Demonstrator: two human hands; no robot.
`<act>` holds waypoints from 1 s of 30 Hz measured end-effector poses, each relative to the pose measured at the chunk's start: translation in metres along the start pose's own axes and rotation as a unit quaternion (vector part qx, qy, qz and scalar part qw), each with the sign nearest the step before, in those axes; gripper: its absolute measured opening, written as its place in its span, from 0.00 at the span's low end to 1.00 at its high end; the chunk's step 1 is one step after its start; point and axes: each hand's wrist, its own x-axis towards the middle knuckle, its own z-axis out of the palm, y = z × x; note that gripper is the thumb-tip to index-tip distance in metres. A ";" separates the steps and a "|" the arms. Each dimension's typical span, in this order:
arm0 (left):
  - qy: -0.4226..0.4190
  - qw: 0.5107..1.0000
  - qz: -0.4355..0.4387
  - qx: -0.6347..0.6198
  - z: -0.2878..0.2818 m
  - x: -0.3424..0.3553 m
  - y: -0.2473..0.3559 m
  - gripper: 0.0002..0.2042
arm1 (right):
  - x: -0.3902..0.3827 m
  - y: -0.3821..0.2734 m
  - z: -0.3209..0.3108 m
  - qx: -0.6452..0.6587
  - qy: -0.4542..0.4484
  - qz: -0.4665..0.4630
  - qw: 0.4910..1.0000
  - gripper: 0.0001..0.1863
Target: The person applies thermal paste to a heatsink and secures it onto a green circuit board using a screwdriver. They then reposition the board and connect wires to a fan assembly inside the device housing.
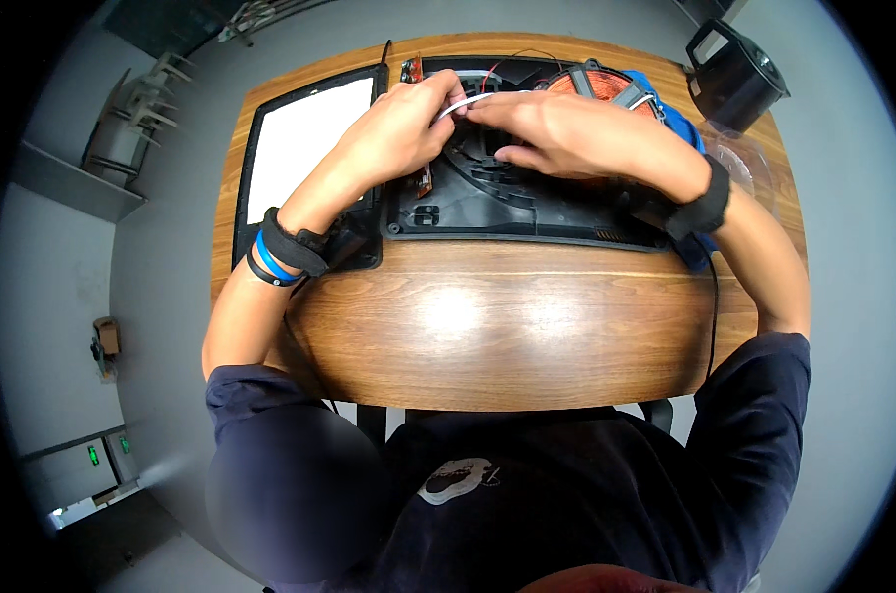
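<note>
Over the far part of a black plastic appliance housing (pixel 487 212), both hands come together at a thin white cable (pixel 465 104). My left hand (pixel 403 124) has its fingers closed around the cable. From the right, my right hand (pixel 576 128) reaches across with its fingers stretched out, the tips at the cable and the thumb held apart below. A round copper coil (pixel 591 81) sits in the housing behind the right hand, which partly covers it. Narrow circuit board pieces (pixel 424 181) show beside the left hand.
A black-framed panel with a white face (pixel 304 133) lies at the left of the wooden table (pixel 527 326). At the back right stand a black jug (pixel 734 79) and a clear plastic container (pixel 744 163), near a blue cloth (pixel 680 124). Stacked stools (pixel 136 119) are beyond the table.
</note>
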 end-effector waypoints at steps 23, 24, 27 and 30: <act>-0.043 0.994 0.067 0.080 -0.009 -0.010 -0.022 0.12 | -0.064 0.009 -0.060 0.100 -0.116 0.093 0.984 0.17; -0.046 0.993 0.068 0.082 -0.010 -0.010 -0.019 0.13 | -0.065 0.004 -0.065 0.062 -0.125 0.110 0.984 0.14; -0.040 0.992 0.068 0.095 -0.010 -0.010 -0.012 0.14 | -0.055 -0.010 -0.058 0.012 -0.150 0.102 0.983 0.15; -0.009 0.991 0.082 0.109 -0.007 -0.009 -0.012 0.15 | -0.027 -0.032 -0.037 0.044 -0.133 0.130 0.982 0.22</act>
